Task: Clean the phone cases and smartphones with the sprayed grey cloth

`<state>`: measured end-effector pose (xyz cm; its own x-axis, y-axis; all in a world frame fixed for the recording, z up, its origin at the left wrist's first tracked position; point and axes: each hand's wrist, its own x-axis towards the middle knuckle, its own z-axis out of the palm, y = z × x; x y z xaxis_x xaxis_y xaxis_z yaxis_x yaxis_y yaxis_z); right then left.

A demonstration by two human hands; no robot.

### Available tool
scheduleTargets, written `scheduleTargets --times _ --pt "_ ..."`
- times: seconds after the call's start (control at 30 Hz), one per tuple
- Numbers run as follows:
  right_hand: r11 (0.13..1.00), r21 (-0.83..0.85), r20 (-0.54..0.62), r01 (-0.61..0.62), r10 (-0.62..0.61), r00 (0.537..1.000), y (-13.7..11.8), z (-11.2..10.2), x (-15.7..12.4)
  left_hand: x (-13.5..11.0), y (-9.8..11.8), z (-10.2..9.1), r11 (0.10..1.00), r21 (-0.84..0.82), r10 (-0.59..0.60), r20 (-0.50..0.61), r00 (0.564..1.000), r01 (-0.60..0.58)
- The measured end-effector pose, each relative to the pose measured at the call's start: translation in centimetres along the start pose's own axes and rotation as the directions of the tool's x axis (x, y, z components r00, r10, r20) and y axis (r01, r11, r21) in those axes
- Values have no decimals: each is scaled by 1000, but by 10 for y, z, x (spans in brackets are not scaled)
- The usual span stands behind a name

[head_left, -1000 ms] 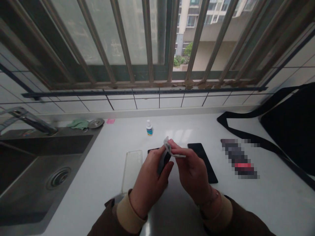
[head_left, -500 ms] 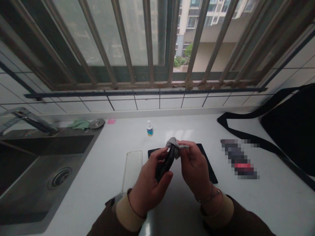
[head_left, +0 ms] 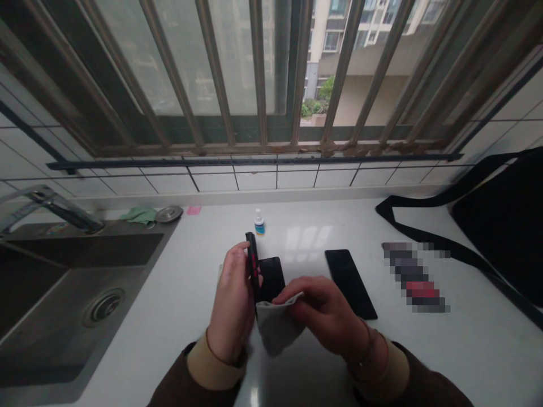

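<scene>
My left hand (head_left: 233, 294) grips a dark phone (head_left: 253, 257) that stands nearly edge-on, red marks showing along its side. In my right hand (head_left: 324, 314) a thin grey cloth (head_left: 278, 328) is pinched and hangs down, its left corner close to the phone's lower end. Whether cloth and phone touch I cannot tell. Beyond my hands a flat black slab like a phone (head_left: 271, 275) lies on the counter, and a second black slab (head_left: 351, 282) lies further right. A clear phone case is mostly hidden behind my left hand.
A small white pump bottle (head_left: 259, 223) stands at the back of the white counter (head_left: 178, 316). To the left are a steel sink (head_left: 55, 316), a faucet (head_left: 55, 209) and a green cloth (head_left: 139, 215). A black bag (head_left: 504, 220) with its strap and a blurred-out item (head_left: 418, 277) are on the right.
My left hand has moved left and turned the phone more upright. My right hand has drawn the cloth from the phone's top end down toward me, and the cloth now hangs spread out.
</scene>
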<state>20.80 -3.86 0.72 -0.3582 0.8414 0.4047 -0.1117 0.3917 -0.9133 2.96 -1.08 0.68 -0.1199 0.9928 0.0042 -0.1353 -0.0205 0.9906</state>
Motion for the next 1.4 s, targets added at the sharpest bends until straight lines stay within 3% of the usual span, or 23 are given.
scheduleTargets --times 0.1,0.27,0.37,0.47,0.57,0.7,0.8,0.93,1.0,1.23,1.4 --pt "997 73 -50 -7 11 999 1 -1 5 2 4 4 972 -168 -163 16 986 164" --pt "982 -10 -161 -187 183 970 7 -4 9 5 -6 5 997 -43 -55 62 997 58" --pt "943 -241 -220 -231 179 959 8 -15 13 4 -15 4 997 83 -23 145 989 11" --pt "807 -499 -272 -315 199 942 8 -31 17 1 -21 4 939 320 32 278 960 -124" --pt "614 -670 -315 -417 273 909 11 -47 19 -3 -24 5 802 485 151 400 904 -348" --pt "321 -818 -351 -477 379 856 20 -58 17 -7 -25 6 651 534 222 544 809 -539" --pt "209 -861 -358 -463 396 845 24 -57 15 -9 -24 7 589 535 196 632 750 -605" --pt "206 -873 -350 -442 367 862 27 -49 13 -12 -24 9 496 524 129 744 655 -692" --pt "221 -868 -352 -445 357 865 28 -45 12 -13 -24 11 447 539 96 765 637 -714" --pt "191 -879 -359 -436 334 871 26 -46 9 -14 -24 14 377 604 -2 759 651 -702" --pt "247 -862 -341 -442 363 867 15 -83 10 -17 -28 15 338 609 31 755 655 -717"
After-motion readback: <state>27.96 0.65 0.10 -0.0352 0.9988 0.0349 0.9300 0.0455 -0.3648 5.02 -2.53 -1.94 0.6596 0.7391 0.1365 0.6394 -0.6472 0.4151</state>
